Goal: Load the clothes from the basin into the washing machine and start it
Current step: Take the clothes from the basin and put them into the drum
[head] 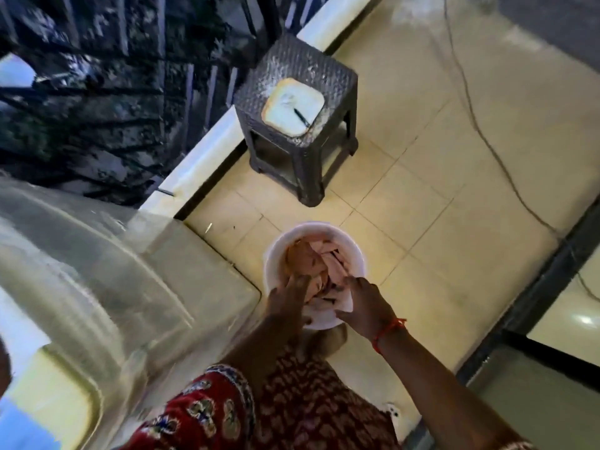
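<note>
A white round basin (352, 251) stands on the tiled floor, filled with pinkish and brown clothes (311, 261). Both my hands reach down into its near side. My left hand (287, 295) presses its fingers into the brown cloth. My right hand (363, 302), with a red thread on the wrist, holds a pale piece of cloth at the basin's near rim. The washing machine (107, 271), pale and blurred, fills the left side, right beside the basin.
A dark woven plastic stool (331, 76) with a white lidded container (293, 105) on top stands beyond the basin. A low white ledge (207, 151) and dark railing run along the left. A cable (487, 141) trails over the floor at right. A dark door frame (552, 280) is at right.
</note>
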The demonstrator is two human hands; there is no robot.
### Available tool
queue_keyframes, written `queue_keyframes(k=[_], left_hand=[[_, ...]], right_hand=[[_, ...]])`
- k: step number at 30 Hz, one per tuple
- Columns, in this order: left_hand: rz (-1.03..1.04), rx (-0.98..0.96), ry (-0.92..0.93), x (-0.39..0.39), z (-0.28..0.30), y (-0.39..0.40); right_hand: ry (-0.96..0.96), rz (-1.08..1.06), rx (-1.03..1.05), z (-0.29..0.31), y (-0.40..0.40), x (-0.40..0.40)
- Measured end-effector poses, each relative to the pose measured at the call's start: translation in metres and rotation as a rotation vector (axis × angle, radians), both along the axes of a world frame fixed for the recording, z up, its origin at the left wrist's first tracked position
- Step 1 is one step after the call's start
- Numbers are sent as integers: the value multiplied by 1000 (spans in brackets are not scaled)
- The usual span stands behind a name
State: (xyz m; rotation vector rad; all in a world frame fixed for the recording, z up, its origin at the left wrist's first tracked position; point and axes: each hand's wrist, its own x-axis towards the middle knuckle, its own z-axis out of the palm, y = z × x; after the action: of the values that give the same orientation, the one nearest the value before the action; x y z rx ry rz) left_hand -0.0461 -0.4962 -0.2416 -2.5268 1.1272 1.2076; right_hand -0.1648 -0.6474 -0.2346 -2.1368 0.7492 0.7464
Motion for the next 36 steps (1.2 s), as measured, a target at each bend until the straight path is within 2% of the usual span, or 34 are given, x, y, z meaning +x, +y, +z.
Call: queue_keyframes(k=[6, 9, 11, 16, 20, 24, 27, 36], left_hand=[[-28, 84, -13, 18, -138, -1], [5, -50, -57, 26, -210, -10], [-23, -118, -99, 31, -242, -20], [-212, 55, -113, 37, -333, -22], [-159, 68, -3, 46, -378, -17], [-122, 111, 59, 50, -416, -7], [-69, 76, 122, 48, -429, -14], [-85, 82, 117, 51, -466, -22]], right_hand=[[29, 46, -35, -141, 4, 26], [-7, -4, -63, -221, 8, 38], [-19, 1, -78, -248, 7, 46], [9, -54, -131, -337, 15, 58], [129, -78, -152, -374, 19, 57], [191, 39, -137, -404, 32, 56], [201, -64, -107, -434, 38, 51], [226, -55, -179, -480, 47, 57]])
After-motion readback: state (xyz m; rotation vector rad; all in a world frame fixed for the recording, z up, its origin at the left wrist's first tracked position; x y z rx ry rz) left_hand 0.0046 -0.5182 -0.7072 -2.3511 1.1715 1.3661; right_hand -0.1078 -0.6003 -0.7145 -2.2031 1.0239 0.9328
